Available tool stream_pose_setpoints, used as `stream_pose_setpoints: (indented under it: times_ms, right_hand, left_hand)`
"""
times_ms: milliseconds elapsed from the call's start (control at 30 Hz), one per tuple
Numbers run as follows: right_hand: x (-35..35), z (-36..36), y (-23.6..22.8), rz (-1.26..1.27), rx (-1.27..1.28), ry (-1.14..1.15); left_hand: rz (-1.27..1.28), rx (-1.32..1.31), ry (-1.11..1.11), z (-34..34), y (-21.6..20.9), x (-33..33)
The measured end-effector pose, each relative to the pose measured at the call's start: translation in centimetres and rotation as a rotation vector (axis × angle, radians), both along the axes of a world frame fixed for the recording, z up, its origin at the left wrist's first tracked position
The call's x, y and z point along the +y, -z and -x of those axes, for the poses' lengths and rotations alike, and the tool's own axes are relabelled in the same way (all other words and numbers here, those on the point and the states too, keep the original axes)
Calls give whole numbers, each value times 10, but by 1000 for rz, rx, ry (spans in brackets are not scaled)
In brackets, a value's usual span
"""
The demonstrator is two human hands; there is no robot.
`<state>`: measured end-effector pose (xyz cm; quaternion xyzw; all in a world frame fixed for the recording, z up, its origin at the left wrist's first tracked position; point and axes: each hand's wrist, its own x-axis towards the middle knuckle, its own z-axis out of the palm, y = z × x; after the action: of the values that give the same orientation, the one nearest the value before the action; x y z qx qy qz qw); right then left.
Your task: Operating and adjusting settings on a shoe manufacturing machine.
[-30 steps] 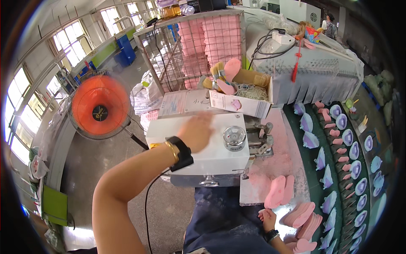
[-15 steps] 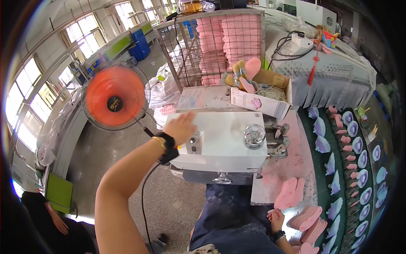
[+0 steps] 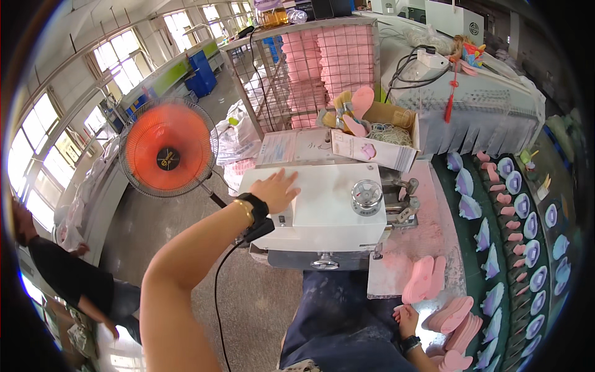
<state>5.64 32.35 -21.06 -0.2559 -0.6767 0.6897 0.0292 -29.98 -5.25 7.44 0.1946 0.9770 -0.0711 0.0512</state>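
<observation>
My left hand [image 3: 274, 189] lies flat, fingers apart, on the top of a white machine [image 3: 322, 204] near its left edge; a black wrist device and a gold bangle sit on that wrist. A round metal dial [image 3: 366, 192] stands on the machine to the right of the hand. My right hand [image 3: 406, 319] hangs low at the lower right, beside my thigh, close to a stack of pink sole-shaped pieces [image 3: 455, 316]. Whether it holds anything is unclear.
An orange standing fan [image 3: 167, 150] is at the left. A wire cage with pink stacks [image 3: 328, 68] stands behind the machine, with an open cardboard box [image 3: 375, 136] beside it. Purple-white shoe forms [image 3: 496, 248] line a green belt at right. Another person [image 3: 68, 279] bends at lower left.
My left hand has slid from the middle of the machine's top toward its left edge. The view has turned left, bringing the fan and the other person further into the picture.
</observation>
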Motion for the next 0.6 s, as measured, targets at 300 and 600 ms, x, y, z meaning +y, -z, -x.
stream_pose_setpoints:
  times_ms: [300, 600]
  right_hand:
    - [0, 2, 4, -5, 3, -19]
    - [0, 3, 10, -13, 31, -9]
  left_hand:
    - [-12, -16, -133, 2, -2, 0]
    - [-52, -49, -10, -13, -1, 2]
